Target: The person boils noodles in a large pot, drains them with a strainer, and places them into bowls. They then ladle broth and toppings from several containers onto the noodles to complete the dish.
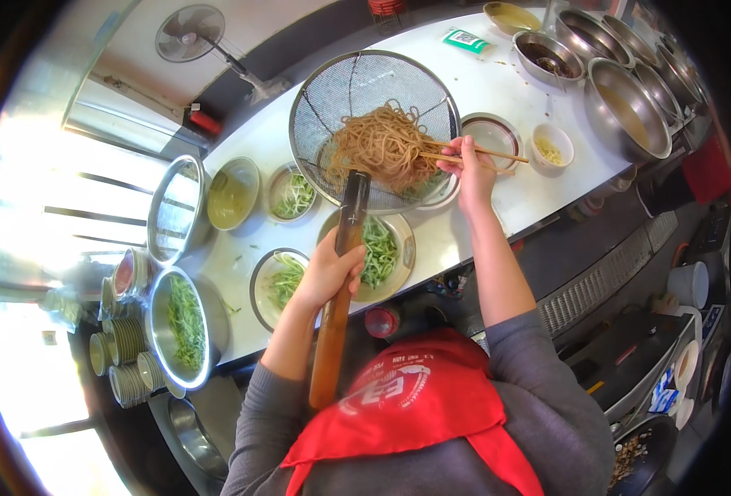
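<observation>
My left hand (333,273) grips the wooden handle (334,328) of a large wire-mesh strainer (325,102), held above the table. A heap of brown noodles (384,142) lies in the strainer, toward the handle side. My right hand (472,167) holds a pair of wooden chopsticks (489,154), their tips in the noodles. Partly under the strainer, a plate of shredded green vegetable (378,251) stands near the front edge. Beside it is another plate of green shreds (285,280), and a smaller bowl of pale and green shreds (294,198) sits farther back.
A steel basin of green shreds (185,328) and stacked plates (123,341) stand at the left. Right of the strainer are a plate (489,133), a small bowl of chopped pale bits (551,149) and several steel bowls of liquid (625,111). The white table (439,242) ends close before me.
</observation>
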Action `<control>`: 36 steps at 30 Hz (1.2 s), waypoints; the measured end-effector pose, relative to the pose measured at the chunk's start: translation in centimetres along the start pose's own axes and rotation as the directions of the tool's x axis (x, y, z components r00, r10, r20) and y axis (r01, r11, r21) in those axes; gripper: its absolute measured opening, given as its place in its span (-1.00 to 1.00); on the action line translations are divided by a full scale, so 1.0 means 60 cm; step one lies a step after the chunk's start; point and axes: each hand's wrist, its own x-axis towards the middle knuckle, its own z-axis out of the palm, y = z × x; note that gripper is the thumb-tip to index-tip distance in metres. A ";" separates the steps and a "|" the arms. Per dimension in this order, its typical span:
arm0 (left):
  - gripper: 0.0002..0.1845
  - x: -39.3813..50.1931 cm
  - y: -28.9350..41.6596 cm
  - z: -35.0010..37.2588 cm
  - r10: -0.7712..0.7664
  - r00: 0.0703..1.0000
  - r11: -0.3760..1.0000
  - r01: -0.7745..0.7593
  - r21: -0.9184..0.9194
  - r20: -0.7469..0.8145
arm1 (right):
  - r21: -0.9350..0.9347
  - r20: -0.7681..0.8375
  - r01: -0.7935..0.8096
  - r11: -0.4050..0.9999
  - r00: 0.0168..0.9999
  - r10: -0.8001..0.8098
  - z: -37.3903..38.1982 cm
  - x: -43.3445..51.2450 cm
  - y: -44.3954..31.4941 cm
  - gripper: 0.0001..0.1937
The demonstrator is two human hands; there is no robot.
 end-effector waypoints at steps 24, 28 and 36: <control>-0.71 0.066 -0.029 0.020 0.143 0.962 0.957 -0.074 0.280 -0.235 | 0.095 0.029 0.016 0.995 0.999 -0.019 0.017 0.026 -0.079 -0.67; -0.72 0.075 -0.033 0.022 0.157 0.938 0.941 -0.048 0.334 -0.309 | 0.081 0.014 0.025 0.996 1.000 -0.026 -0.007 0.024 -0.080 -0.67; -0.76 0.072 -0.026 0.019 0.212 0.910 0.933 -0.080 0.350 -0.357 | -0.048 0.027 -0.082 0.995 0.996 0.083 -0.062 0.036 -0.042 -0.68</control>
